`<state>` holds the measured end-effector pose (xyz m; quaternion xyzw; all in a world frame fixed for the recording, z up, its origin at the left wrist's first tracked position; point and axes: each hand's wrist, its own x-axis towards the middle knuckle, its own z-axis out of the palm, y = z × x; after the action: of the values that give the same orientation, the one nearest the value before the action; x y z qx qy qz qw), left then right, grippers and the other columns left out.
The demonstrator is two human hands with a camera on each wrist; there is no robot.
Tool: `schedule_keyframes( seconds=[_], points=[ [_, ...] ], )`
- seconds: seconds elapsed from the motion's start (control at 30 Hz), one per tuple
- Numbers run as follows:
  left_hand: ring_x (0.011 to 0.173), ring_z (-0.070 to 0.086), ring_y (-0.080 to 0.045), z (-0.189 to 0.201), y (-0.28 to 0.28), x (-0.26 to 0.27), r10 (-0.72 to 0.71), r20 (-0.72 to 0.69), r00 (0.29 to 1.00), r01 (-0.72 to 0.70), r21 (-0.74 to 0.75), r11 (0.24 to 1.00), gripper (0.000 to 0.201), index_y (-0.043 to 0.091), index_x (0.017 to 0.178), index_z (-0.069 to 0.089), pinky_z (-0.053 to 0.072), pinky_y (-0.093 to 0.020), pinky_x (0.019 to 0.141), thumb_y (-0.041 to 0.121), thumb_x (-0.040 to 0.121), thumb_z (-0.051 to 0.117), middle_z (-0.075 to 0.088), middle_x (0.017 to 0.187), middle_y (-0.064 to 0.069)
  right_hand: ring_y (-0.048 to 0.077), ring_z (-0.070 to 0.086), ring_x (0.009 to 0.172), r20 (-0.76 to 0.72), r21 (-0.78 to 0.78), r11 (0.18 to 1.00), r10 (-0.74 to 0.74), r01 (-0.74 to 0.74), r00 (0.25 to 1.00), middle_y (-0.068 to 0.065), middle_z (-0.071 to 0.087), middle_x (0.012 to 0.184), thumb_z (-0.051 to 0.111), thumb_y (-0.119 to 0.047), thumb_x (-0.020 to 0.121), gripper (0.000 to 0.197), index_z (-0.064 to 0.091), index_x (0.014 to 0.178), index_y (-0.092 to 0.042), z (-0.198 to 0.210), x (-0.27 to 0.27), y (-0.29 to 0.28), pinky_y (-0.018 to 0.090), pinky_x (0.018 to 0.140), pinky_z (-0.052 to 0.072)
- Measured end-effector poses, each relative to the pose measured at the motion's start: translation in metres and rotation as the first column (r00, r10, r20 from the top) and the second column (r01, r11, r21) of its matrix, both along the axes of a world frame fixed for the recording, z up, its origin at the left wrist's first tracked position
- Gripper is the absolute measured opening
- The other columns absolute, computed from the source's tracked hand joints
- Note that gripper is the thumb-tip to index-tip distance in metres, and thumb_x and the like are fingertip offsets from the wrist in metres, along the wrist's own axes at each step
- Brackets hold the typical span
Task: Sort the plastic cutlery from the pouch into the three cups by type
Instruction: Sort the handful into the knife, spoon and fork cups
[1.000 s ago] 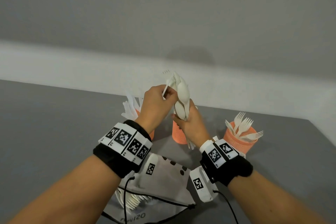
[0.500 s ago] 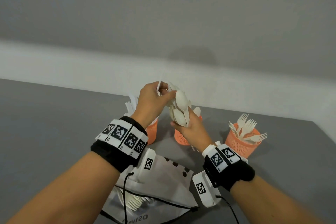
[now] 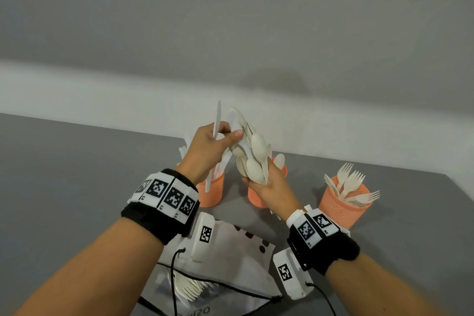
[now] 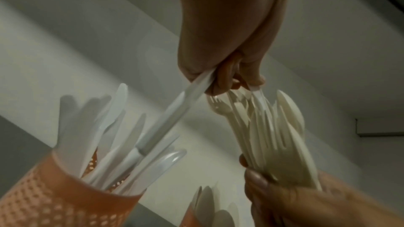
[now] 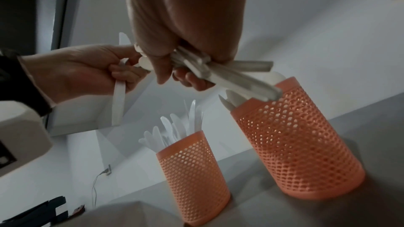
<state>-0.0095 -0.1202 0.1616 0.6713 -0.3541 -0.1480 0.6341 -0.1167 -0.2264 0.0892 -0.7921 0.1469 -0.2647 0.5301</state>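
The cups are seen to be matt orange plastic, perforated all over in a fine mesh. The knife is of smooth white plastic with a slight sheen, while the spoons are of cream plastic, smooth and duller. The pouch appears as soft matt cloth, and the table is finished in matt grey.

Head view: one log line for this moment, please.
left hand: holds knife | right hand: grips cutlery bundle | pouch: forks inside
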Motion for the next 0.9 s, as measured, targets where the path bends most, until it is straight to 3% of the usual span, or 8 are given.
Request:
schedule_keyframes(
  seconds=[0.17,0.27,0.33,0.4,0.53,0.67,0.77,0.9],
  points=[
    [0.039,0.028,-0.003,0.015,0.004,0.017,0.013,-0.101,0.995,-0.028,-0.144,0.989,0.019,0.016,0.076,0.05,0.028,-0.016,0.04,0.021,0.095,0.051,0.04,0.046,0.012,-0.009,0.053,0.096,0.003,0.001,1.0,-0.011,0.011,1.0,-0.015,0.056,0.104,0.062,-0.007,0.085,0.038,0.046,0.113,-0.027,-0.005,-0.002,-0.003,-0.005,0.077,0.036],
    [0.041,0.03,-0.003,0.026,0.013,0.037,0.074,-0.119,0.99,-0.101,-0.235,0.967,0.018,0.011,0.088,0.051,0.03,-0.017,0.041,0.023,0.098,0.044,0.044,0.066,0.001,-0.025,0.049,0.094,0.015,0.036,0.999,-0.013,0.013,1.0,-0.022,0.054,0.105,0.058,-0.003,0.087,0.041,0.045,0.117,-0.027,-0.011,-0.007,-0.008,-0.006,0.079,0.034],
    [0.041,0.032,-0.002,0.029,0.018,0.05,0.148,-0.085,0.985,-0.164,-0.239,0.957,0.021,0.006,0.097,0.05,0.031,-0.016,0.043,0.024,0.1,0.04,0.051,0.065,0.005,-0.026,0.048,0.096,0.028,0.057,0.998,-0.026,0.024,0.999,-0.021,0.054,0.11,0.056,-0.003,0.088,0.041,0.046,0.122,-0.025,-0.016,-0.009,-0.011,-0.005,0.08,0.035],
    [0.047,0.037,-0.002,0.025,0.019,0.061,0.229,-0.03,0.973,-0.231,-0.208,0.95,0.019,0.007,0.102,0.047,0.035,-0.016,0.047,0.023,0.1,0.037,0.056,0.065,0.012,-0.02,0.051,0.099,0.043,0.086,0.995,-0.046,0.042,0.998,-0.014,0.055,0.114,0.055,-0.002,0.089,0.043,0.045,0.127,-0.019,-0.018,-0.008,-0.013,-0.005,0.081,0.036],
    [0.065,0.048,-0.009,-0.006,0.006,0.071,0.313,0.173,0.934,-0.301,-0.091,0.949,0.012,0.011,0.097,0.04,0.04,-0.021,0.06,0.019,0.101,0.032,0.056,0.08,0.004,0.003,0.053,0.108,0.059,0.11,0.992,-0.073,0.066,0.996,-0.005,0.057,0.117,0.055,-0.003,0.089,0.041,0.046,0.128,-0.012,-0.016,-0.004,-0.013,-0.005,0.082,0.037],
    [0.067,0.047,-0.012,-0.033,-0.014,0.067,0.312,0.283,0.907,-0.312,-0.047,0.949,0.01,0.012,0.093,0.036,0.036,-0.009,0.054,0.013,0.1,0.031,0.053,0.082,0.001,-0.007,0.052,0.102,0.093,0.117,0.992,-0.061,0.05,0.994,-0.015,0.057,0.107,0.055,-0.002,0.089,0.039,0.047,0.126,-0.013,-0.012,-0.002,-0.012,-0.004,0.082,0.038],
    [0.073,0.051,-0.013,-0.045,-0.025,0.064,0.284,0.284,0.916,-0.278,-0.061,0.959,0.004,0.01,0.098,0.035,0.036,-0.017,0.061,0.01,0.1,0.031,0.054,0.083,0.006,-0.004,0.053,0.105,0.093,0.112,0.992,-0.067,0.056,0.993,-0.009,0.059,0.111,0.056,-0.005,0.089,0.039,0.047,0.126,-0.013,-0.014,-0.003,-0.014,-0.002,0.084,0.039],
    [0.072,0.048,-0.017,-0.069,-0.033,0.058,0.214,0.294,0.931,-0.231,0.023,0.973,0.006,0.005,0.103,0.037,0.035,-0.021,0.064,0.005,0.097,0.037,0.051,0.082,-0.002,0.011,0.055,0.112,0.052,0.11,0.989,-0.109,0.103,0.993,0.004,0.059,0.119,0.059,-0.014,0.089,0.037,0.05,0.124,-0.02,-0.015,-0.004,-0.02,0.018,0.094,0.044]
  ],
)
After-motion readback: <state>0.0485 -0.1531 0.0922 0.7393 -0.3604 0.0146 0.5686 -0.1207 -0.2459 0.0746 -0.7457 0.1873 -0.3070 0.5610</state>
